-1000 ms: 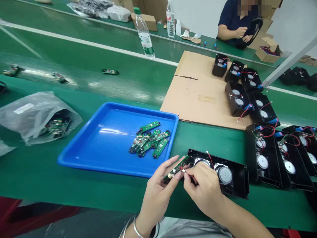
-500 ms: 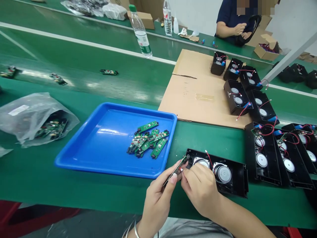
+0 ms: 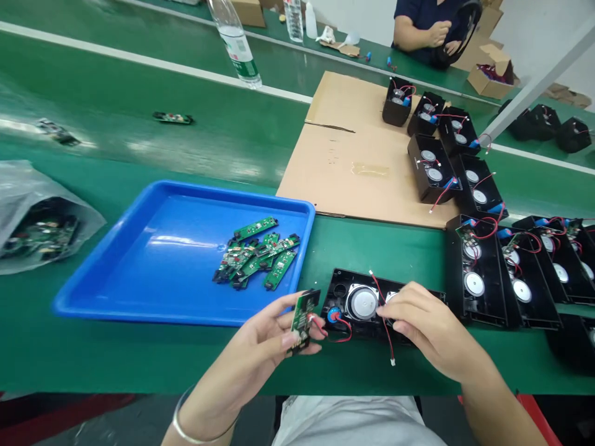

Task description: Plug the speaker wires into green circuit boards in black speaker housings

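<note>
My left hand (image 3: 274, 337) grips a green circuit board (image 3: 302, 322), tilted above the table between thumb and fingers. A red wire is attached to the board and leads towards a blue cylindrical battery (image 3: 333, 314) in a black speaker housing (image 3: 332, 282). Over that housing is my right hand (image 3: 425, 325), its thumb apart from its stretched fingers. Its fingertips are at a thin red-and-black wire (image 3: 379, 288) with white plugs; whether they touch it I cannot tell. One round speaker (image 3: 364, 303) shows fully, while the right hand partly covers another.
A blue tray (image 3: 111, 303) holds a pile of circuit boards (image 3: 253, 254). Left of it lies a plastic bag (image 3: 69, 241) of boards. More speaker housings (image 3: 478, 272) stand at right and on cardboard (image 3: 344, 148). A bottle (image 3: 237, 49) stands behind; a person (image 3: 423, 31) sits opposite.
My hands have moved apart. The left hand has carried the board left and turned it; the right hand has left the board's plug and moved right over the speaker housing. The view has shifted rightward.
</note>
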Motion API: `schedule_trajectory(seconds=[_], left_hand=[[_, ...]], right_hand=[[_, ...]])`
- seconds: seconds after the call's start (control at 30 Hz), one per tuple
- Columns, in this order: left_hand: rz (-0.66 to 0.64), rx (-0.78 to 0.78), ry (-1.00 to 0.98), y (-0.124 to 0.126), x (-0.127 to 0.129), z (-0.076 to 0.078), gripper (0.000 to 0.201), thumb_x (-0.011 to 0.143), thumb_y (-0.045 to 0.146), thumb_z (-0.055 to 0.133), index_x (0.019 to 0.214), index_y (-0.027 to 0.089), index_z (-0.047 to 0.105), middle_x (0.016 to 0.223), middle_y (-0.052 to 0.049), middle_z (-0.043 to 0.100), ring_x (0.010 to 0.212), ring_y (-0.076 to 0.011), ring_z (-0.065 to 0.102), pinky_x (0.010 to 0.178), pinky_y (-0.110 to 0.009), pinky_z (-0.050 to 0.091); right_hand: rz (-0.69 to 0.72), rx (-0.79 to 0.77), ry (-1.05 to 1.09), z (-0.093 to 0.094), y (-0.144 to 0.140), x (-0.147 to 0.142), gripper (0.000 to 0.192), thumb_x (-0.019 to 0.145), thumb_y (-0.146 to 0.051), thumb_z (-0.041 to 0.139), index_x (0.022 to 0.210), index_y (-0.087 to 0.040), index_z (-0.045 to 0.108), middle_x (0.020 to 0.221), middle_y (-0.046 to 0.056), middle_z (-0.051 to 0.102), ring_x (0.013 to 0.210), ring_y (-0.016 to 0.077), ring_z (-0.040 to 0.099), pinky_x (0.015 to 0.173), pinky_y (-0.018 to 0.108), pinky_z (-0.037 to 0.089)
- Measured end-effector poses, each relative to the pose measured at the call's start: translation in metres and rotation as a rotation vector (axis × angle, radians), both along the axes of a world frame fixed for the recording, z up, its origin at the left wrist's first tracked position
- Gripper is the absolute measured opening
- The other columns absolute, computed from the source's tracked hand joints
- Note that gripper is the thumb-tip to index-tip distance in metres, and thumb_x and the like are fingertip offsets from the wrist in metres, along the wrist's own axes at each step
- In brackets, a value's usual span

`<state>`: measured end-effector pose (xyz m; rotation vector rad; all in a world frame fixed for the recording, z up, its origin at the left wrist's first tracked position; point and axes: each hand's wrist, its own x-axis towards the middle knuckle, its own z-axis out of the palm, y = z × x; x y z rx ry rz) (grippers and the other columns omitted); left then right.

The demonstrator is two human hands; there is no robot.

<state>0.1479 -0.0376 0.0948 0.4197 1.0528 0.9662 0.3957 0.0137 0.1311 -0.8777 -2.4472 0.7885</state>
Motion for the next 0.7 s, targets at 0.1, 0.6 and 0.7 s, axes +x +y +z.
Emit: schedule_trajectory(seconds=[0.1,0.6,0.7], left_hand=[[-0.123,-0.044,-0.113,-0.009,0.005,0.002,0.041,0.060,0.034,0.083,0.095,0.019,0.069,0.082,-0.008,0.075,0.086,-0.0279,0.069,0.077,-0.039,0.055],[-0.193,0.226,0.595,-0.003,0.063,-0.002,0.030,0.072,0.027,0.063,0.101,0.025,0.069,0.096,0.000,0.075,0.088,-0.0210,0.070,0.076,-0.027,0.058],[-0.195,0.250,0.676,0.000,0.065,0.000,0.029,0.074,0.029,0.061,0.101,0.025,0.069,0.092,0.000,0.076,0.081,-0.0211,0.071,0.069,-0.027,0.059]], right_hand=[[0.104,-0.086,-0.231,-0.002,-0.010,0.024,0.031,0.094,-0.009,0.037,0.102,-0.022,0.063,0.098,0.005,0.058,0.086,0.0144,0.053,0.070,0.025,0.045],[-0.065,-0.095,0.112,-0.044,-0.009,0.006,0.031,0.096,-0.025,0.044,0.080,-0.014,0.067,0.068,0.003,0.061,0.063,0.0120,0.052,0.058,0.023,0.041],[-0.095,-0.132,0.147,-0.043,-0.011,-0.001,0.027,0.095,-0.020,0.044,0.080,-0.015,0.066,0.074,0.003,0.060,0.068,0.0116,0.053,0.061,0.022,0.042]])
